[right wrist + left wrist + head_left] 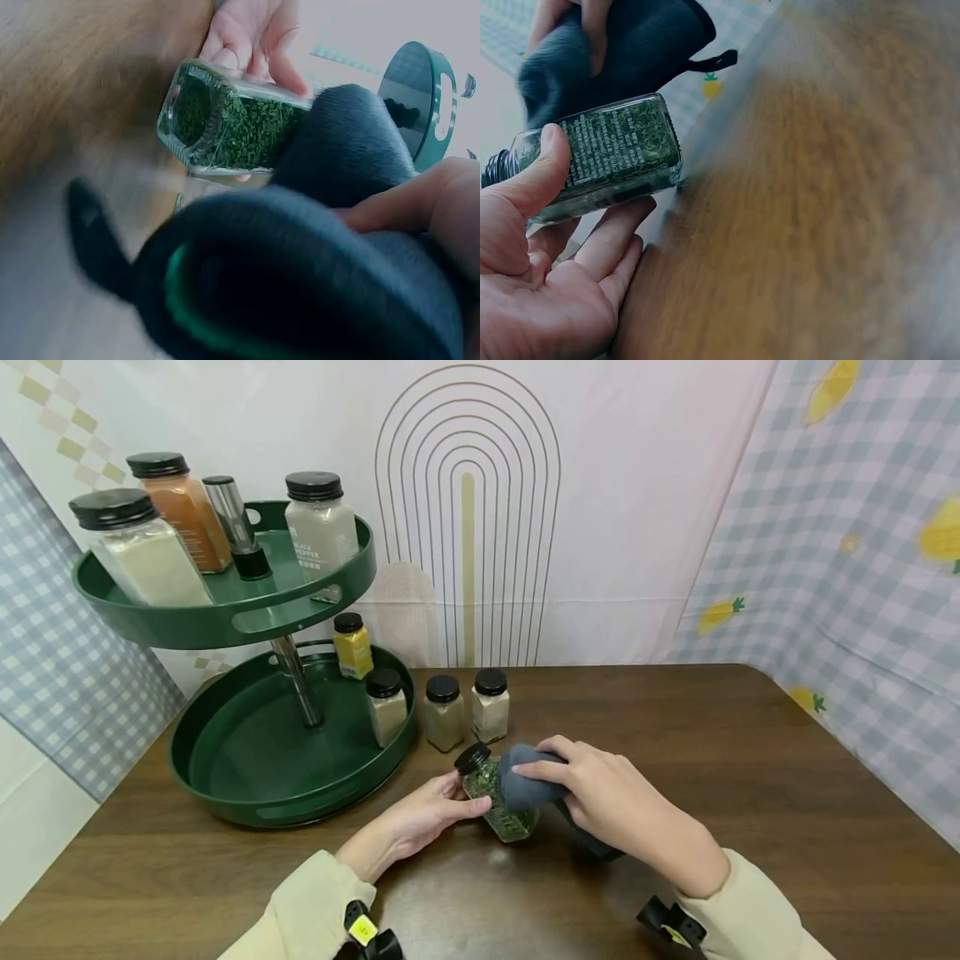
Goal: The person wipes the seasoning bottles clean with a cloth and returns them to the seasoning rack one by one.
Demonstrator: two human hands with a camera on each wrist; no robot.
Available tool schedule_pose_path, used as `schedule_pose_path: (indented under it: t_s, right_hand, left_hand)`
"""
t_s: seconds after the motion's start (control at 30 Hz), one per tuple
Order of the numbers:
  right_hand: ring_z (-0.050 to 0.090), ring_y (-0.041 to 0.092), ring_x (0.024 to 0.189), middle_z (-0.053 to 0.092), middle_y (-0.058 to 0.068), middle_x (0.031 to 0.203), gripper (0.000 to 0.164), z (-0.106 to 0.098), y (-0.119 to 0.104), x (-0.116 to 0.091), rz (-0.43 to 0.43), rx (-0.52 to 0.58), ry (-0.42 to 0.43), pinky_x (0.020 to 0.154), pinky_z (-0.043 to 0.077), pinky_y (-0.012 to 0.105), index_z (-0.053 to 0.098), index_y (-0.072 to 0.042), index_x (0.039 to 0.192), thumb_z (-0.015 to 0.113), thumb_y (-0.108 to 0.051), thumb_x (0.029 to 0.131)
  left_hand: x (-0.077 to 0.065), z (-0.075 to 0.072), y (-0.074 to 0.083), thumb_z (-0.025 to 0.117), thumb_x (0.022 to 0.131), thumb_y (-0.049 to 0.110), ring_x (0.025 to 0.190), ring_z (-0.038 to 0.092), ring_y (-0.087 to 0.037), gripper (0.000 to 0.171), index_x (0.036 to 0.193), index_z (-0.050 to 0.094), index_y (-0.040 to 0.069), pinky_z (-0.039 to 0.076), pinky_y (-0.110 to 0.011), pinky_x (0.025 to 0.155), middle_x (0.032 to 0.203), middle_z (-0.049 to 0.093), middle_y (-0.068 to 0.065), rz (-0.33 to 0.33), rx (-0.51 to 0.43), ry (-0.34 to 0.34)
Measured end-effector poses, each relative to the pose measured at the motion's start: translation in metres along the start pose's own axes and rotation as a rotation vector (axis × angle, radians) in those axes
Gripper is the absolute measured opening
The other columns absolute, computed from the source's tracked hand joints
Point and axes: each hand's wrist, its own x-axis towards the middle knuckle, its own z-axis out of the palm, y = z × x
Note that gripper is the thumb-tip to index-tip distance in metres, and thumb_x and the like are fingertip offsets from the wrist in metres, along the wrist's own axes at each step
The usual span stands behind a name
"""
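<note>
A square glass jar of dried green herbs (516,827) with a black lid is held tilted in my left hand (423,817), its lid end toward the stand. In the left wrist view the thumb lies across the printed side of the jar (619,146), and the fingers are under it. My right hand (603,789) grips a bunched dark blue-grey cloth (525,781) and holds it against the jar's side. A loop hangs from the cloth (656,49) at one corner. In the right wrist view, folds of cloth (349,139) hide the jar's lid end.
At the left stands a green two-tier stand (255,814). Its upper tier carries large jars (318,531) and a metal cylinder (234,522); two small jars (352,647) are on the lower tier. Two more small jars (444,714) stand on the wooden table (750,760) beside it.
</note>
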Motion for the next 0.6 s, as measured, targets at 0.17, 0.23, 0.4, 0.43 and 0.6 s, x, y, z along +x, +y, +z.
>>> schedule_pose_path:
  t_s: [0.17, 0.23, 0.4, 0.43, 0.6]
  right_hand:
    - [0.060, 0.017, 0.075, 0.059, 0.003, 0.105, 0.052, -0.004, 0.000, -0.003, 0.008, -0.021, -0.090, 0.047, 0.036, 0.021, 0.069, -0.026, 0.110, 0.057, 0.010, 0.074]
    - [0.059, 0.017, 0.074, 0.060, 0.003, 0.103, 0.049, -0.005, -0.001, -0.003, 0.022, -0.036, -0.115, 0.047, 0.036, 0.021, 0.070, -0.025, 0.108, 0.059, 0.009, 0.075]
    - [0.059, 0.018, 0.074, 0.060, 0.001, 0.098, 0.046, -0.009, 0.001, -0.005, 0.044, -0.050, -0.182, 0.049, 0.042, 0.026, 0.071, -0.025, 0.104, 0.063, 0.008, 0.073]
    - [0.060, 0.019, 0.074, 0.060, 0.000, 0.097, 0.047, -0.010, 0.002, -0.006, 0.049, -0.046, -0.199, 0.049, 0.043, 0.027, 0.071, -0.026, 0.103, 0.063, 0.009, 0.072]
    - [0.062, 0.019, 0.075, 0.061, -0.003, 0.096, 0.050, -0.019, 0.013, -0.012, 0.127, -0.062, -0.239, 0.047, 0.039, 0.026, 0.071, -0.027, 0.102, 0.058, 0.011, 0.072]
  left_hand:
    - [0.000, -0.001, -0.001, 0.062, 0.090, 0.023, 0.139, 0.024, -0.026, 0.073, 0.146, 0.020, 0.002, 0.021, -0.045, 0.113, 0.149, 0.029, -0.016, 0.017, -0.005, -0.004]
    - [0.000, -0.001, -0.001, 0.062, 0.090, 0.022, 0.137, 0.027, -0.025, 0.073, 0.146, 0.020, 0.002, 0.022, -0.045, 0.113, 0.148, 0.031, -0.016, 0.021, -0.007, 0.001]
    - [-0.001, -0.002, -0.001, 0.064, 0.089, 0.022, 0.134, 0.032, -0.023, 0.073, 0.145, 0.021, 0.004, 0.023, -0.044, 0.113, 0.145, 0.036, -0.015, 0.011, -0.008, 0.017]
    - [-0.001, -0.002, -0.001, 0.064, 0.088, 0.022, 0.134, 0.032, -0.023, 0.074, 0.145, 0.021, 0.004, 0.023, -0.044, 0.113, 0.144, 0.036, -0.015, 0.008, -0.006, 0.017]
    - [-0.002, -0.002, 0.000, 0.065, 0.088, 0.022, 0.134, 0.032, -0.023, 0.075, 0.145, 0.021, 0.002, 0.023, -0.044, 0.113, 0.144, 0.036, -0.016, 0.006, 0.003, -0.006]
